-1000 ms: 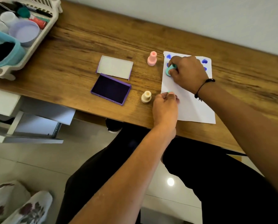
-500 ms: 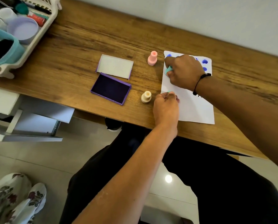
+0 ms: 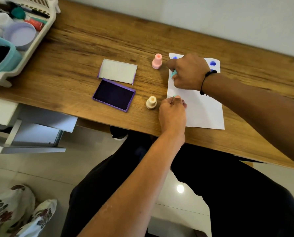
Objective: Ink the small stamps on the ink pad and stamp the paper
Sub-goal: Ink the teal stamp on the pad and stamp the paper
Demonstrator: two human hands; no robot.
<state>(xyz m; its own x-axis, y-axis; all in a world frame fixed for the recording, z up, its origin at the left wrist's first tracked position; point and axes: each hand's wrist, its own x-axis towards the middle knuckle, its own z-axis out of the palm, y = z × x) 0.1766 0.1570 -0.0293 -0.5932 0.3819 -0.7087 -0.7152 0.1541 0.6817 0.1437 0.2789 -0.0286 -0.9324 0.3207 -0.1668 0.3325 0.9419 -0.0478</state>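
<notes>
A white paper [image 3: 202,108] lies on the wooden desk [image 3: 74,48] with blue heart prints [image 3: 212,63] along its far edge. My right hand [image 3: 189,72] is closed around a teal stamp [image 3: 174,73] and holds it down on the paper's upper left part. At the paper's left edge my left hand [image 3: 172,113] is curled with something small and teal [image 3: 175,96] at its fingertips. A pink stamp [image 3: 157,61] and a cream stamp [image 3: 151,102] stand upright left of the paper. The open purple ink pad [image 3: 113,94] lies further left, its lid [image 3: 117,71] behind it.
A white plastic basket [image 3: 45,31] with cups, a lilac lid and pens sits at the desk's far left. A white drawer unit [image 3: 28,130] stands below the desk's left part. My legs in black are under the near edge.
My right hand has shifted the teal stamp slightly down the paper's left side. My left hand has stayed at the paper's edge.
</notes>
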